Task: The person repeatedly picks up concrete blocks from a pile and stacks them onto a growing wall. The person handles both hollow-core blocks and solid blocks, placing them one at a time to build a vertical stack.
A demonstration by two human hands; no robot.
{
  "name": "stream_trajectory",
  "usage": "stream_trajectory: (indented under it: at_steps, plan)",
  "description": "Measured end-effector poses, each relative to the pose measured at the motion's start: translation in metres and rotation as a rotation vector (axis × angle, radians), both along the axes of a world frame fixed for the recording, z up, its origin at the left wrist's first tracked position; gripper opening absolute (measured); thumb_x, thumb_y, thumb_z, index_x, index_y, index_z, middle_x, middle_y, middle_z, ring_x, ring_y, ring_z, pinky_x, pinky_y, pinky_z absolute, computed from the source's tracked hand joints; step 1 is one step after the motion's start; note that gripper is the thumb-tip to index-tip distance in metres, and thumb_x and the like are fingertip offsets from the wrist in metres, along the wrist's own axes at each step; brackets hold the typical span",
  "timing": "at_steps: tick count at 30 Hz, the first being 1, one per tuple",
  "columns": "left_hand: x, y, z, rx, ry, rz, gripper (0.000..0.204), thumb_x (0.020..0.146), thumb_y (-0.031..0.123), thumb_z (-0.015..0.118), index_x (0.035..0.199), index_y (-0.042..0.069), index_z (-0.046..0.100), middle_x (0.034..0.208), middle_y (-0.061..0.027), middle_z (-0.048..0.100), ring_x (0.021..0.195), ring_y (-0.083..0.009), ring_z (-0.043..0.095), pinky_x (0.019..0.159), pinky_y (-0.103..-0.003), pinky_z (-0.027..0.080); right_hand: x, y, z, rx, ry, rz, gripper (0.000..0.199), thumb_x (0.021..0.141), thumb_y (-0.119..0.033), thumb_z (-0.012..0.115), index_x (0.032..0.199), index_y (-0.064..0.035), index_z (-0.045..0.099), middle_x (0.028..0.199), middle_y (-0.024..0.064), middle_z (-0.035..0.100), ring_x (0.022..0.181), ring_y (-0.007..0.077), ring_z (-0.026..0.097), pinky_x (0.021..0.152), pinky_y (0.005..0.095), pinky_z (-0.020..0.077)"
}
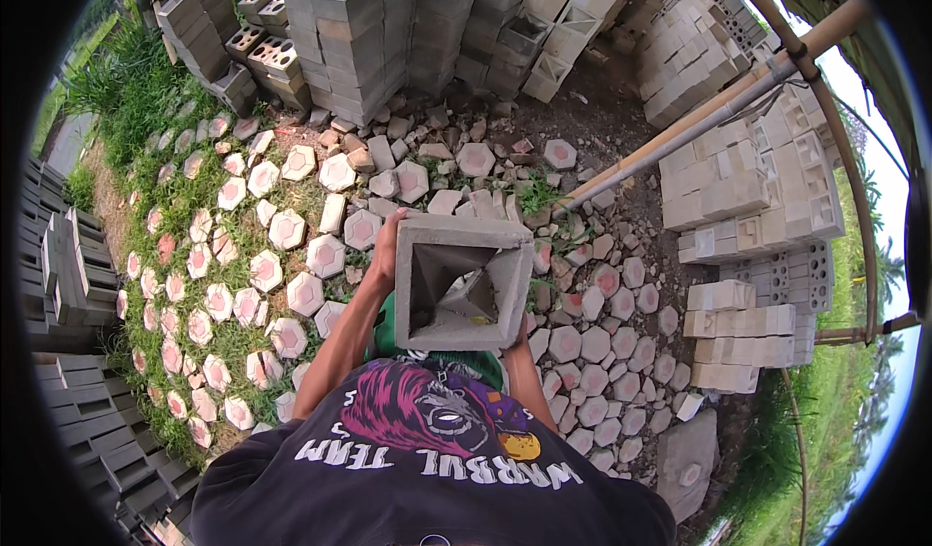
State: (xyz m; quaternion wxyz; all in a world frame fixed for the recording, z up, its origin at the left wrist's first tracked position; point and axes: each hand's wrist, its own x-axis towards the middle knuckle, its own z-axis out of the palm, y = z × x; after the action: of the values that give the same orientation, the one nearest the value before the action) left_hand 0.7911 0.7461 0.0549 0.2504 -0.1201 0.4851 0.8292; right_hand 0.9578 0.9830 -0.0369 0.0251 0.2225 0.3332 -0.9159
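Close in front of my body I hold a square grey concrete ventilation block [464, 335], with slanted faces inside its hollow and a gap through the middle. My left hand [389, 243] grips its left side near the far corner, partly hidden behind the edge. On the opposite side, my right hand [521, 338] closes on the block near the lower right corner, with most of its fingers out of sight. Below the block, part of some green clothing shows.
Hexagonal pavers [304, 294] with reddish centres lie over grass and dirt. Tall stacks of concrete blocks [354, 46] stand ahead. More pale blocks [743, 337] are piled at the right. A bamboo pole [670, 133] slants down to the ground. Grey blocks [78, 269] line the left.
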Motion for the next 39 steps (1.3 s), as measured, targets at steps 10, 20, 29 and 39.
stream_trajectory:
  at_steps: [10, 20, 29, 39]
  plan:
    - [-0.198, 0.079, -0.019, -0.139, -0.02, 0.182, 0.049, 0.09, 0.048, 0.043, 0.09, 0.001, 0.056, 0.084, -0.0057, 0.056, 0.076, -0.0148, 0.049, 0.075, -0.031, 0.042, -0.211, 0.098, -0.006, 0.015, -0.319, 0.134, 0.052, 0.096, -0.042, 0.039, 0.132, -0.0058, 0.047, 0.125, 0.012, 0.055, 0.112, 0.0286, 0.054, 0.093, 0.0433, 0.0466]
    - [-0.468, 0.175, 0.016, -0.126, 0.08, 0.146, 0.044, 0.09, 0.043, 0.043, 0.089, 0.0, 0.052, 0.086, -0.0052, 0.054, 0.084, -0.0147, 0.045, 0.082, -0.029, 0.037, -0.502, 0.195, 0.072, 0.166, -0.436, 0.205, 0.05, 0.095, -0.04, 0.04, 0.13, -0.0057, 0.048, 0.126, 0.0133, 0.054, 0.112, 0.0305, 0.054, 0.094, 0.0444, 0.0453]
    - [-0.599, 0.228, -0.049, -0.022, -0.259, 0.523, 0.036, 0.087, 0.035, 0.044, 0.094, 0.001, 0.056, 0.084, -0.0049, 0.053, 0.082, -0.0132, 0.047, 0.077, -0.026, 0.037, -0.729, 0.26, 0.045, 0.163, -0.562, 0.253, 0.048, 0.095, -0.038, 0.04, 0.129, -0.0057, 0.049, 0.127, 0.0144, 0.053, 0.112, 0.0322, 0.053, 0.095, 0.0455, 0.0442]
    - [-0.777, 0.379, -0.203, 0.169, -0.587, 0.817, 0.049, 0.082, 0.038, 0.042, 0.117, 0.004, 0.044, 0.11, -0.0125, 0.051, 0.104, -0.0233, 0.05, 0.091, -0.037, 0.041, -0.961, 0.414, -0.129, -0.164, -0.895, 0.19, 0.042, 0.089, -0.028, 0.048, 0.123, -0.0038, 0.054, 0.122, 0.0163, 0.057, 0.111, 0.0362, 0.052, 0.1, 0.0463, 0.0389]
